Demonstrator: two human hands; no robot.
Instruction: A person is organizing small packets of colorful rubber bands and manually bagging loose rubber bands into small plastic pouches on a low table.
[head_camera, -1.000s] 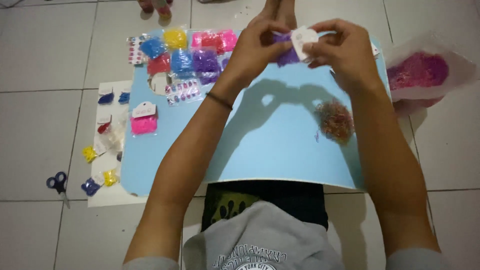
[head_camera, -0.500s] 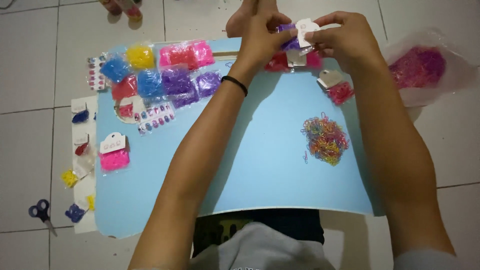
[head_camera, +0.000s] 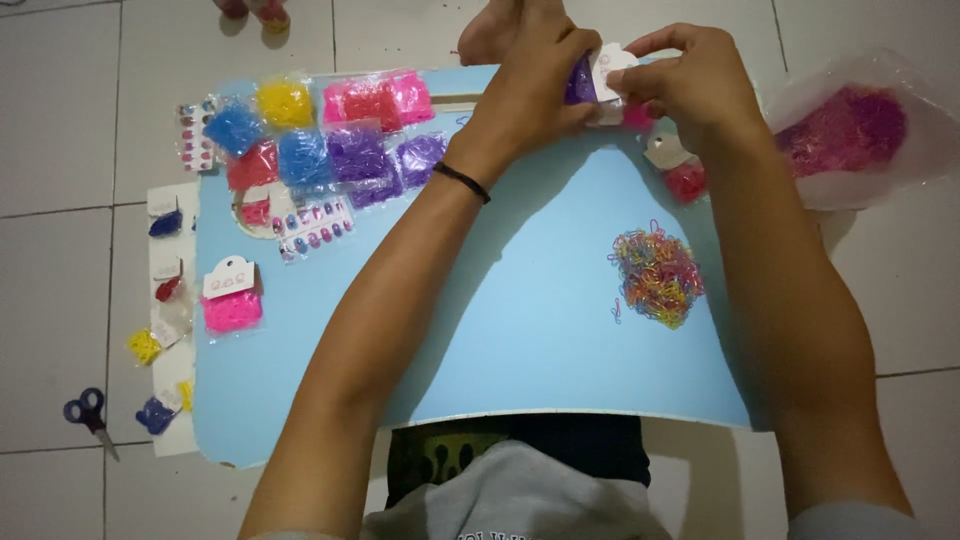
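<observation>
Both hands meet at the far edge of the light-blue flat board (head_camera: 520, 330). The left hand (head_camera: 530, 85) is clenched around a small clear packet of purple elastic bands (head_camera: 580, 80), and the right hand (head_camera: 690, 85) pinches the packet's white card header (head_camera: 610, 68) between thumb and fingertips. The grip of each hand is therefore closed on the same packet, which is held just above the board's far edge.

Change since the earlier views: the hands hold the same pose on the packet, but the view has shifted, so the loose heap of multicoloured small elastic bands (head_camera: 657, 275) now sits nearer the middle right of the board. Judgement: work on the packet header is ongoing, not finished.

Beside the right wrist lies a small red-band packet with a white card (head_camera: 680, 170). A large clear bag of pink bands (head_camera: 850, 130) rests on the tiled floor (head_camera: 60, 120), past the board's right edge.

Sorted packets in blue, yellow, pink and purple (head_camera: 330, 140) fill the far left corner. A pink packet with a white card (head_camera: 230, 300) lies near the left edge. Blue-handled scissors (head_camera: 88, 415) lie on the floor, well apart.

Open room: the bare board between the forearms and the near edge.
</observation>
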